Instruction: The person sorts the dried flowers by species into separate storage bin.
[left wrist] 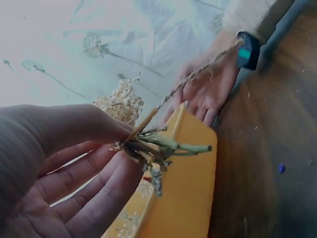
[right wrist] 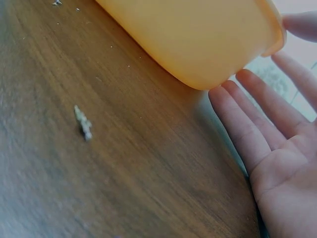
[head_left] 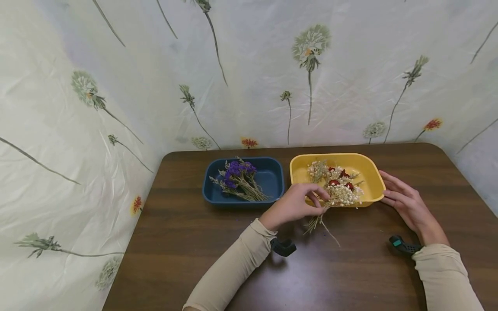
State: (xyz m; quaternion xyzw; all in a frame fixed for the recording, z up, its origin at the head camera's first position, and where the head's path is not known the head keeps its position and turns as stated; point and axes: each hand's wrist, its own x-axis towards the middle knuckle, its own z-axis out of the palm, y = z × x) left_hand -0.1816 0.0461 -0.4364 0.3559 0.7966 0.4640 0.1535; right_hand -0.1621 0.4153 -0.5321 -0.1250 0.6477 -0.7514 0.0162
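Note:
My left hand (head_left: 297, 202) pinches a bunch of dried flowers (head_left: 340, 195) by its stems between thumb and fingers. Small white blossoms of the bunch lie over the near rim of the yellow tray (head_left: 371, 170), and the stem ends stick out toward me. In the left wrist view the cut stems (left wrist: 156, 148) and a strand of twine (left wrist: 190, 75) show at the fingertips. More white and dark red dried flowers lie inside the tray. My right hand (head_left: 408, 203) rests its fairly straight fingers against the tray's right end, the thumb at the rim.
Left of the yellow tray stands a dark blue tray (head_left: 212, 192) holding a bunch of purple dried flowers (head_left: 239, 172). Small plant crumbs (right wrist: 83, 123) lie on the brown wooden table (head_left: 186, 242). A dandelion-printed curtain (head_left: 249, 86) hangs behind the table's far edge.

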